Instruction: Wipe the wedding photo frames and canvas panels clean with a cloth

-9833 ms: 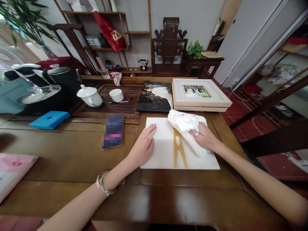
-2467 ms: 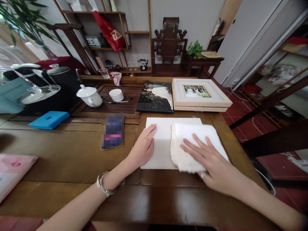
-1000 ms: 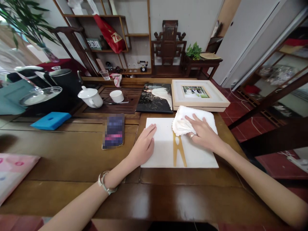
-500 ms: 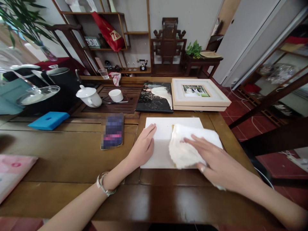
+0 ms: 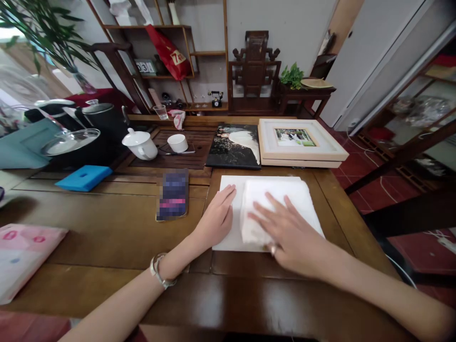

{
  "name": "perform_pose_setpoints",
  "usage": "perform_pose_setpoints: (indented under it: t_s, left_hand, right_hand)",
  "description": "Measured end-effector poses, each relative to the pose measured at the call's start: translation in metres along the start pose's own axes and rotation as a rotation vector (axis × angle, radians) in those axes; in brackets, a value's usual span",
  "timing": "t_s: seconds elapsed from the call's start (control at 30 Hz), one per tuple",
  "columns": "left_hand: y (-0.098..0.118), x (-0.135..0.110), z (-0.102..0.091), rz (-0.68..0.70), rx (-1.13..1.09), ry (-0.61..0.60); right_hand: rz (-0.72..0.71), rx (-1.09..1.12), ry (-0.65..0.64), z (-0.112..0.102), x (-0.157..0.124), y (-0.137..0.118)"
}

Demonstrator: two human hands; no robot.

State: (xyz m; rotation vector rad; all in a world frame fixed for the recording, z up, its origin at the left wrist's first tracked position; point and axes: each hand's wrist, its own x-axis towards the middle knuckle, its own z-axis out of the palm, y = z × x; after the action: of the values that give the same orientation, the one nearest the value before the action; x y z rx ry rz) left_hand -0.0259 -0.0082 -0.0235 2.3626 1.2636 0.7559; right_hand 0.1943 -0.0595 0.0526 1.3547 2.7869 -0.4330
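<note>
The right hand (image 5: pixel 290 235) lies open and flat on the soft white cloth (image 5: pixel 285 194), which has slid nearer over the flat white board (image 5: pixel 231 187) on the wooden surface (image 5: pixel 107 228). The left hand (image 5: pixel 218 219), open too, presses the board's edge.

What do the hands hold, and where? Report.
Nothing is gripped. The right hand lies flat on the near part of the white cloth; the left hand presses flat on the left edge of the white board.

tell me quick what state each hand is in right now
Left hand: open, flat on the white board, holding nothing.
Right hand: open, palm pressed on the white cloth, gripping nothing.
</note>
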Motion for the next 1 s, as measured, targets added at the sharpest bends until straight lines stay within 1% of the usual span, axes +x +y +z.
perform_pose_setpoints:
  t_s: [0.07, 0.1, 0.17, 0.27, 0.37, 0.43, 0.53, 0.63, 0.73, 0.8, 0.93, 1.0]
  left_hand:
    - [-0.001, 0.0, 0.0, 0.001, -0.005, -0.007]
    - [-0.001, -0.001, 0.0, 0.003, -0.006, -0.012]
    - [-0.001, -0.001, 0.0, 0.008, -0.009, -0.016]
    - [-0.002, 0.0, 0.0, 0.016, -0.016, -0.007]
    - [-0.002, 0.0, 0.001, 0.019, -0.015, 0.004]
    - [-0.001, 0.001, 0.001, 0.016, -0.011, 0.004]
    - [0.0, 0.001, 0.0, 0.017, -0.009, 0.001]
    - [0.0, 0.001, 0.0, 0.022, -0.015, 0.007]
    - [-0.001, 0.001, 0.001, 0.02, -0.021, 0.016]
    - [-0.001, 0.0, 0.001, 0.015, -0.024, 0.016]
    - [-0.002, -0.001, 0.0, 0.018, -0.035, 0.007]
    - [-0.003, -0.001, -0.001, 0.029, -0.04, -0.01]
  right_hand:
    - [-0.112, 0.046, -0.089, -0.003, -0.019, -0.018]
    - [-0.153, 0.066, -0.113, -0.004, -0.025, -0.023]
    - [-0.178, 0.091, -0.125, -0.006, -0.028, -0.023]
    - [-0.102, 0.092, -0.079, -0.006, -0.01, -0.002]
    - [-0.014, 0.063, 0.039, -0.004, 0.019, 0.026]
    - [0.019, 0.039, 0.092, -0.003, 0.035, 0.039]
    - [0.045, -0.005, 0.103, -0.004, 0.049, 0.048]
    - [0.059, -0.04, 0.104, -0.005, 0.055, 0.048]
    - [0.071, -0.114, 0.129, 0.0, 0.05, 0.033]
    - [0.051, -0.195, 0.151, 0.01, 0.037, 0.011]
    - [-0.11, -0.294, 0.202, 0.034, 0.001, -0.042]
    - [-0.181, -0.295, 0.222, 0.039, -0.01, -0.055]
